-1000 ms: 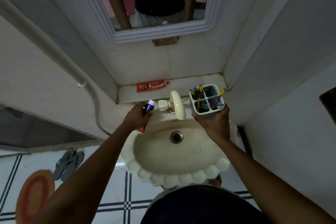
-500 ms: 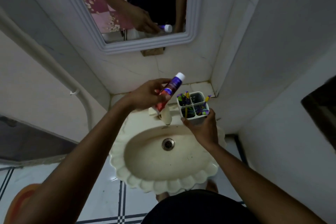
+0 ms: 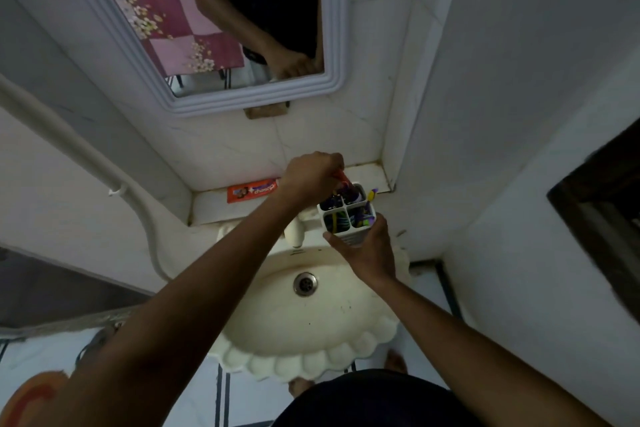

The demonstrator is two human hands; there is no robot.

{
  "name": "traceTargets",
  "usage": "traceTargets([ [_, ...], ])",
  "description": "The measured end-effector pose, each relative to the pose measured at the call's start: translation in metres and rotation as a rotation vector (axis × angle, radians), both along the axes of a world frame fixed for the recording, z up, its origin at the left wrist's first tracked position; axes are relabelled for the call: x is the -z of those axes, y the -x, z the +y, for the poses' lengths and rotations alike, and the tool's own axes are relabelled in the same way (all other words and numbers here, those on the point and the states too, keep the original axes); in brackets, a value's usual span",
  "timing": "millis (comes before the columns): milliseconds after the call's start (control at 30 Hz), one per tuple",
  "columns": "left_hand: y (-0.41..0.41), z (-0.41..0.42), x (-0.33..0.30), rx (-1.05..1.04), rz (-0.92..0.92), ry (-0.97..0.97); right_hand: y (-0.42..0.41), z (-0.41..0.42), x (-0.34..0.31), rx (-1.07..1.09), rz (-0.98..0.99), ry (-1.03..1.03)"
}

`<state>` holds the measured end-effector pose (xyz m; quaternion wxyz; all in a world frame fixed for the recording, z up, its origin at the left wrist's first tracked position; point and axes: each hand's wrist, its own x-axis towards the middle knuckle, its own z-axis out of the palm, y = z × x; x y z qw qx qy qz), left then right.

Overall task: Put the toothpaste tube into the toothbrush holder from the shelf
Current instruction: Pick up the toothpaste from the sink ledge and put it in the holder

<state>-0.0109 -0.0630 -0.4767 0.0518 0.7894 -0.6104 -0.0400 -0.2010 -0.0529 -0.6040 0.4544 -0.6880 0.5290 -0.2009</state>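
Two hands work above the sink [image 3: 311, 333]. My right hand [image 3: 367, 253] cups the toothbrush holder [image 3: 346, 215] from below. My left hand [image 3: 311, 177] pinches the toothpaste tube [image 3: 346, 182], its lower end inside the holder's far compartment. Beyond, an orange box [image 3: 252, 191] lies on the shelf [image 3: 214, 208].

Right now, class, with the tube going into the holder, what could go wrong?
1. The holder is held over the sink by the right hand alone; a push from the tube might tip it.
2. Its compartments look crowded with brushes, so the tube may jam.
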Motion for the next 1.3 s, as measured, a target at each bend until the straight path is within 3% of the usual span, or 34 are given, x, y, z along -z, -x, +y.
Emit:
traceTargets([
  [267, -0.035, 0.027, 0.018, -0.224, 0.539, 0.351, -0.002, -0.007, 0.002, 0.013, -0.029, 0.015],
  [567, -0.085, 0.085, 0.069, -0.586, 0.802, 0.401, -0.006, -0.003, 0.018, 0.070, -0.053, 0.025],
  [700, -0.100, 0.096, 0.083, -0.626, 0.707, 0.373, -0.010, -0.003, 0.022, 0.101, -0.125, 0.009],
  [1067, -0.152, 0.077, 0.115, -0.324, 0.106, -0.154, -0.018, -0.001, 0.038, 0.154, -0.109, 0.002],
  [1300, -0.163, 0.059, 0.122, -0.307, -0.001, -0.384, -0.021, 0.003, 0.040, 0.155, -0.083, 0.026],
])
